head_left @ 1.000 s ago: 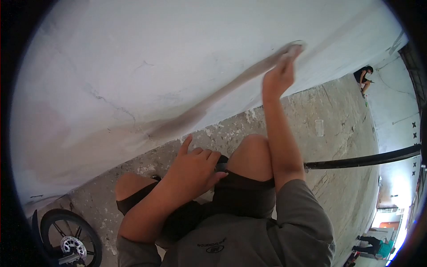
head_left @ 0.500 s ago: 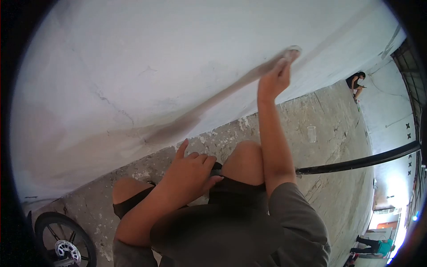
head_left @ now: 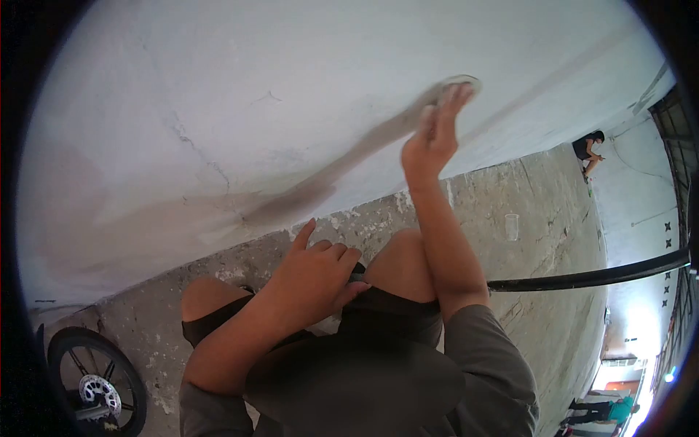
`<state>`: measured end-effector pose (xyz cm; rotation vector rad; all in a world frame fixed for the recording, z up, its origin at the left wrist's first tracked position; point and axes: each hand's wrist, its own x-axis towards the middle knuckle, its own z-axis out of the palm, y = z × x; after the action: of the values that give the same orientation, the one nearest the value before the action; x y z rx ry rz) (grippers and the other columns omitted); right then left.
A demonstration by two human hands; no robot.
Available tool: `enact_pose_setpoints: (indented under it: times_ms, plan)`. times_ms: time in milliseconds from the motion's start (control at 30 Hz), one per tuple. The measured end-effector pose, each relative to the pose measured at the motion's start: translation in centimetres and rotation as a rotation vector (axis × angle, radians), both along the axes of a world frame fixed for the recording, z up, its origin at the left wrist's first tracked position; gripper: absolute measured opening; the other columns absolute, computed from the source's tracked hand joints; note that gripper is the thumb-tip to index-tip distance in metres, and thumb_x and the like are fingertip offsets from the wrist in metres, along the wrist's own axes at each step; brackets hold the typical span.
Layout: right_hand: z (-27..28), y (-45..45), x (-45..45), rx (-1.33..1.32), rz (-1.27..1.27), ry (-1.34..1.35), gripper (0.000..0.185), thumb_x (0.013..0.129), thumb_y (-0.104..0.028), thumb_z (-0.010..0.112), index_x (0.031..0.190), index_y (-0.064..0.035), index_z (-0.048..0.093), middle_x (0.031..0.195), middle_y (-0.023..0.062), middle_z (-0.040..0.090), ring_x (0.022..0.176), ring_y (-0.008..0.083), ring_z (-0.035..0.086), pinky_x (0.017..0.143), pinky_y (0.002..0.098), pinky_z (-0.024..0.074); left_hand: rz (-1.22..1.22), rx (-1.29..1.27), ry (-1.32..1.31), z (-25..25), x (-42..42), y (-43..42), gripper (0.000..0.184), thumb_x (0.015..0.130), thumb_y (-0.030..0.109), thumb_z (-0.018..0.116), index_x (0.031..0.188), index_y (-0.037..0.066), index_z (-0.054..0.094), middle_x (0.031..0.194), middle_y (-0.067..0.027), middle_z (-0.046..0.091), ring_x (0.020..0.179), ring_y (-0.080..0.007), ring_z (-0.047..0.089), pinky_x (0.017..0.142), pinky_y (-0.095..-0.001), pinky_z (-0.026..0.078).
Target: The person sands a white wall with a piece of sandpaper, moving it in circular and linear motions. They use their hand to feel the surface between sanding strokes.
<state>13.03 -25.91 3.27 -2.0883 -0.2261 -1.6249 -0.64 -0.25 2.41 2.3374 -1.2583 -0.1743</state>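
Observation:
My right hand (head_left: 435, 131) is raised at the white wall (head_left: 218, 73), its fingers pressing a pale, round, flat pad (head_left: 466, 80) to the surface. Most of the pad is covered by the fingers, and its exact kind is unclear. A brownish-grey smear (head_left: 349, 160) runs along the wall from the pad down to the left. Over my lap, my left hand (head_left: 317, 266) hangs loosely between my knees. One finger points at the wall, the others bend, and the thumb stands apart. Nothing shows in its grasp, though the palm is hidden.
A spoked wheel with a brake disc (head_left: 98, 393) stands at lower left. A clear plastic cup (head_left: 512, 227) is on the concrete floor (head_left: 539, 218). A black curved bar (head_left: 590, 278) crosses at right. One person (head_left: 587, 153) crouches far off; another in green (head_left: 619, 411) is at lower right.
My right hand has slid left along the wall with the pad, its fingers now straighter. The left hand keeps its pose. The whole view has shifted slightly.

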Motion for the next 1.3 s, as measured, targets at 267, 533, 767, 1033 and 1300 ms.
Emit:
enact_pose_setpoints:
  times_ms: [267,533,767,1033,1300]
  plan:
    - [3.2,-1.2,-0.6,0.207,0.041,0.021,0.045,0.109,-0.011,0.045,0.150,0.0059,0.044,0.162,0.0201,0.036,0.151,0.0317,0.032,0.118,0.0377,0.0369,0.005,-0.037,0.009,-0.4,-0.1,0.1,0.046,0.093,0.042,0.069,0.121,0.006,0.063,0.107,-0.0133,0.070,0.110,-0.0316,0.067,0.118,-0.0574,0.032]
    - [2.2,0.3,-0.6,-0.150,-0.041,0.021,0.045,0.106,-0.009,0.049,0.150,-0.0010,0.048,0.159,0.0178,0.042,0.147,0.0302,0.041,0.115,0.0344,0.0409,0.022,-0.024,0.032,-1.2,0.2,-0.4,0.046,0.092,0.041,0.068,0.117,0.003,0.064,0.106,-0.0150,0.070,0.110,-0.0331,0.067,0.117,-0.0579,0.033]
    - [0.9,3.5,-1.1,-0.364,0.054,-0.037,0.043,0.108,-0.014,0.047,0.149,0.0002,0.049,0.159,0.0179,0.041,0.151,0.0371,0.030,0.122,0.0433,0.0326,0.002,-0.061,0.023,-2.1,0.1,-0.2,0.044,0.090,0.041,0.069,0.114,0.003,0.065,0.102,-0.0142,0.071,0.103,-0.0331,0.069,0.113,-0.0580,0.037]
    - [1.0,3.6,-0.8,-0.347,0.100,-0.028,0.042,0.107,-0.013,0.052,0.146,0.0031,0.052,0.152,0.0230,0.049,0.145,0.0344,0.043,0.115,0.0392,0.0419,0.020,-0.100,0.007,-3.6,0.0,-1.6,0.037,0.089,0.040,0.070,0.104,0.006,0.071,0.095,-0.0123,0.074,0.095,-0.0330,0.072,0.104,-0.0596,0.042]
    - [0.3,-2.8,3.2,-0.356,-0.166,-0.016,0.032,0.107,-0.024,0.054,0.133,-0.0116,0.068,0.129,0.0059,0.071,0.096,0.0216,0.075,0.076,0.0323,0.0619,-0.030,-0.016,0.054,-3.8,0.3,-2.6,0.042,0.086,0.046,0.071,0.101,0.007,0.077,0.100,-0.0134,0.076,0.096,-0.0344,0.071,0.096,-0.0575,0.045]
